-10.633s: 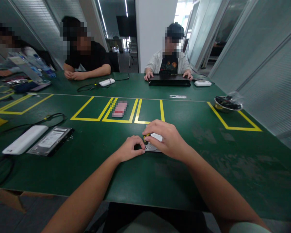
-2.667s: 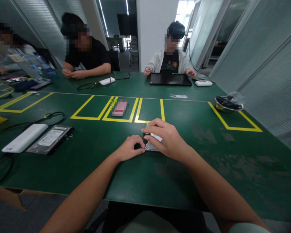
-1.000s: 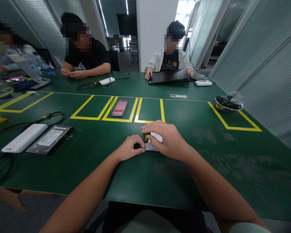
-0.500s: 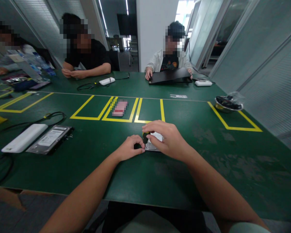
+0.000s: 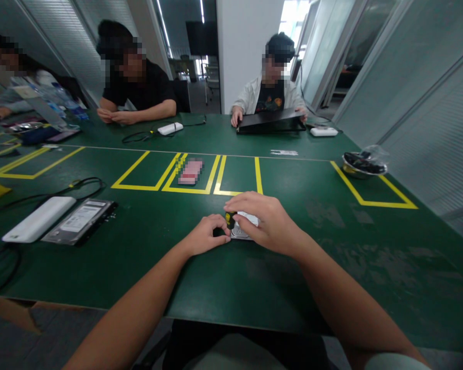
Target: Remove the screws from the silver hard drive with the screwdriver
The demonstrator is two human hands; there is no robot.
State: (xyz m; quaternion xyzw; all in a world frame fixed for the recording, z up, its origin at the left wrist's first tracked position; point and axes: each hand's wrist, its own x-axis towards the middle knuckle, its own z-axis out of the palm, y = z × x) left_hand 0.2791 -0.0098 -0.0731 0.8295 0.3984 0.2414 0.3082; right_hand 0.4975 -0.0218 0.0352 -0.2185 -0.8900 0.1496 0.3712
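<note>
A silver hard drive lies flat on the green table in front of me, its right side covered by my right hand. My right hand grips a short screwdriver with a black and yellow handle, held upright above the drive's near left corner. Its tip is too small to make out. My left hand rests on the table at the drive's left edge, fingers curled and thumb at the corner; its grip is partly hidden.
To the left lie another hard drive, a white power bank and black cables. Yellow tape marks rectangles, one holding a pink phone-like object. A metal bowl of dark items stands right. Across sit several people, one holding a black panel.
The screwdriver handle has turned in my right fingers, showing more yellow now. My left hand and the drive stay where they were.
</note>
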